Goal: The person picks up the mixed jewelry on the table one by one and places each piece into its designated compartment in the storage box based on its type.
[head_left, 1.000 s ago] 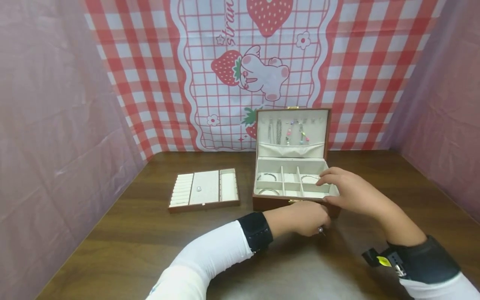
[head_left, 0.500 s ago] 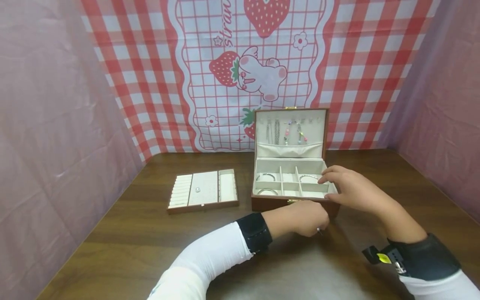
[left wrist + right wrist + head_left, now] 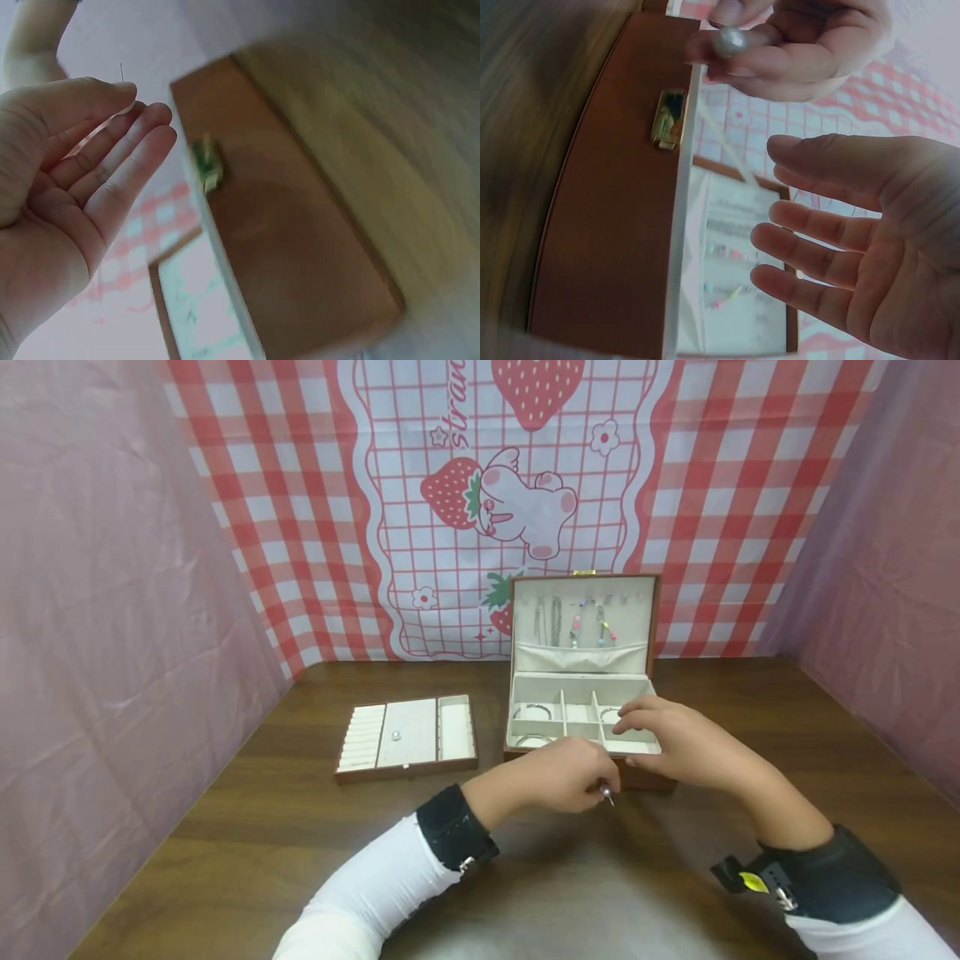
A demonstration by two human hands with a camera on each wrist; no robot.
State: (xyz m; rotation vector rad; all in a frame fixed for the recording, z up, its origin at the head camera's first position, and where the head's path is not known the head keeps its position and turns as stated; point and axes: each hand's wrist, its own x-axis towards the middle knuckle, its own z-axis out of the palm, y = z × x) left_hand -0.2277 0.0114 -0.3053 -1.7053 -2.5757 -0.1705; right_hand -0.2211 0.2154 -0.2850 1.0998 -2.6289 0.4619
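Note:
My left hand (image 3: 562, 775) pinches a pearl stud earring (image 3: 730, 41) between thumb and fingertips, in front of the jewelry box (image 3: 607, 187). The earring's thin pin (image 3: 121, 71) sticks out past the thumb. My right hand (image 3: 690, 735) hovers at the box's right compartments with fingers apart and loosely bent; nothing shows in it in the right wrist view. The box stands with its lid (image 3: 581, 589) raised. Silver bangles (image 3: 534, 705) lie in its compartments, one partly covered by my right hand. Necklaces (image 3: 556, 622) and a colorful beaded strand (image 3: 576, 627) hang inside the lid.
Left of the box lies a shallow jewelry tray (image 3: 412, 722) with ring rolls (image 3: 362, 735) and a small pearl-like stud (image 3: 396, 736) on its flat middle panel. A red-and-white checked cloth (image 3: 262, 527) hangs behind the wooden table (image 3: 247, 827).
My left hand has moved left and slightly up along the box's front, the earring still pinched. My right hand has shifted a little to the left over the compartments.

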